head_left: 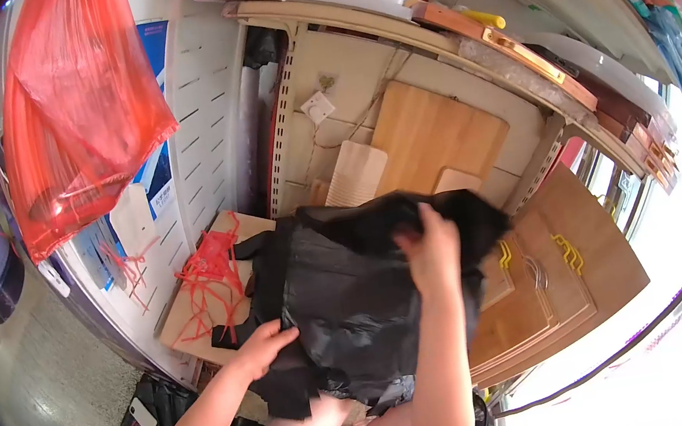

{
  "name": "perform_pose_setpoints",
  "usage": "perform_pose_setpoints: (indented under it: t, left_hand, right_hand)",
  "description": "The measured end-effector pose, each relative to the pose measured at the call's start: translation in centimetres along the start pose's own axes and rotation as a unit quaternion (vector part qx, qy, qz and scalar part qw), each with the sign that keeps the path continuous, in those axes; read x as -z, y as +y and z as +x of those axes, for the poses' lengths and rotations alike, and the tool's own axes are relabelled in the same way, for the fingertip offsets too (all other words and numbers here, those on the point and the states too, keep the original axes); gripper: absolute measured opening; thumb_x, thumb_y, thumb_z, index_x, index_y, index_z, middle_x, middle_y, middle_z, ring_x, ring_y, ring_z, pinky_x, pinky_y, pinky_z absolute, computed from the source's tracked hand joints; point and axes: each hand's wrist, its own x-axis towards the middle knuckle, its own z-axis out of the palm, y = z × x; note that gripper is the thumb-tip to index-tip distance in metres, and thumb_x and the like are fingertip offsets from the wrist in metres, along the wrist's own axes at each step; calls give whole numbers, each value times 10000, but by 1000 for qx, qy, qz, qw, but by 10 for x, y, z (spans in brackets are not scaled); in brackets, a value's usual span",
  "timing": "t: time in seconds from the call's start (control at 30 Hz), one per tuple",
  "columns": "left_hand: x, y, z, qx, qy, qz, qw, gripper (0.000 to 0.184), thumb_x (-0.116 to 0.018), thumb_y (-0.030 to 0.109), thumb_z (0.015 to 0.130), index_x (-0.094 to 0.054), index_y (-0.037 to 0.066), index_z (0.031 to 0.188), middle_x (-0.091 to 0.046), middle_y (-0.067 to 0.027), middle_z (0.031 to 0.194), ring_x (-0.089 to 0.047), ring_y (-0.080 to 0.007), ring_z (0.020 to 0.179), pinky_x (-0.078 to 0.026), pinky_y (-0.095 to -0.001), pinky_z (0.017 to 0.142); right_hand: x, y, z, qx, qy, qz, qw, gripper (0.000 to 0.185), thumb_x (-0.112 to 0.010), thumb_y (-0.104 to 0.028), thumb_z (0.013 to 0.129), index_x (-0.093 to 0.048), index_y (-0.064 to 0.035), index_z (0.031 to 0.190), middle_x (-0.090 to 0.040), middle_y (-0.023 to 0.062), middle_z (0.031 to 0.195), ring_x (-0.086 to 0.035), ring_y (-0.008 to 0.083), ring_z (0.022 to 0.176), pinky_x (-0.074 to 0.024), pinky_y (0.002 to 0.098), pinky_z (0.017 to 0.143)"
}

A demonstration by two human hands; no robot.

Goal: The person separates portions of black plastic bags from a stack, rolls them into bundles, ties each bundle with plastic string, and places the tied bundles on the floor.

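Note:
Black plastic sheeting, like a stack of bags (352, 290), spreads over my lap and the edge of a low board. At its left edge, my left hand (266, 347) pinches the plastic between thumb and fingers. My right hand (433, 248) is at the upper right of the sheeting, its fingers closed against a raised, blurred fold of black plastic. Beside the bags on the left, a tangle of red plastic strips (214, 274) lies on the light board (187, 326).
Red bags (84, 118) hang at the upper left. Wooden cutting boards (435, 134) lean at the back, and brown boards with yellow handles (575, 267) stand at the right. A phone (142, 415) rests on a black bag at the lower left.

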Motion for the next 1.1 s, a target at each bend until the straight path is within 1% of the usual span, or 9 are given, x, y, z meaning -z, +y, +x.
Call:
perform_pose_setpoints:
  t: [0.07,0.13,0.23,0.37,0.6,0.67,0.8,1.0,1.1]
  left_hand:
    - [33,-12,28,35,58,47,997,247,-599,161,901,-601,10,1098,-650,-60,1001,-624,-158,879,-518,-311,754]
    - [59,-20,47,75,119,94,986,278,-624,146,882,-586,31,1133,-644,-71,1037,-628,-183,877,-521,-325,765]
    - [84,-27,60,70,76,80,991,290,-625,134,877,-581,25,1142,-645,-79,1044,-625,-186,909,-519,-323,770]
    - [83,-31,52,31,83,35,995,297,-612,162,894,-572,1,1141,-637,-80,1075,-612,-169,964,-512,-316,795]
    - [77,-51,4,3,86,64,994,272,-632,235,898,-596,20,1060,-624,-21,992,-576,-101,907,-469,-258,774]
    - [76,-56,-6,51,116,104,986,257,-633,234,899,-602,29,1050,-621,-11,981,-560,-88,895,-456,-251,784]
    - [69,-65,-14,-61,82,169,980,251,-620,192,906,-584,26,1091,-614,8,987,-538,-78,898,-444,-254,805]
    - [63,-72,-44,34,51,107,992,370,-577,113,906,-505,-4,1250,-604,-40,1135,-558,-125,1020,-442,-277,899]
    - [60,-70,-56,41,12,91,995,371,-555,83,898,-507,11,1259,-601,-29,1134,-560,-119,1012,-443,-269,888]
  right_hand:
    - [10,43,11,-72,-23,-38,996,572,-595,-301,916,-388,67,1301,-476,228,1289,-562,324,1113,-494,404,915]
    - [36,65,-1,-79,-68,-116,988,779,-602,-289,913,-157,82,1434,-450,208,1316,-536,290,1144,-480,354,922]
    - [103,94,-24,-29,-27,-181,983,533,-600,-214,917,-403,38,1344,-511,159,1270,-559,250,1118,-488,357,920]
    - [204,134,-84,64,144,-362,919,392,-596,-214,909,-521,40,1198,-614,92,1074,-592,157,959,-489,284,808]
    - [217,177,-187,-178,167,-202,949,386,-602,-310,918,-561,5,1139,-593,8,881,-529,80,750,-446,217,681]
    - [227,204,-194,-143,165,-191,957,346,-608,-273,920,-571,1,1128,-613,10,874,-562,85,760,-457,223,683]
    - [224,196,-200,-189,140,-109,966,257,-626,-160,906,-583,-3,1105,-651,26,912,-615,101,807,-479,240,698]
    - [195,143,-205,-183,94,-40,978,209,-616,-65,892,-588,0,1088,-668,47,954,-625,112,804,-492,234,710]
    - [205,140,-206,-167,94,-163,968,222,-629,-48,868,-587,-4,1081,-665,36,929,-619,108,775,-487,233,685]
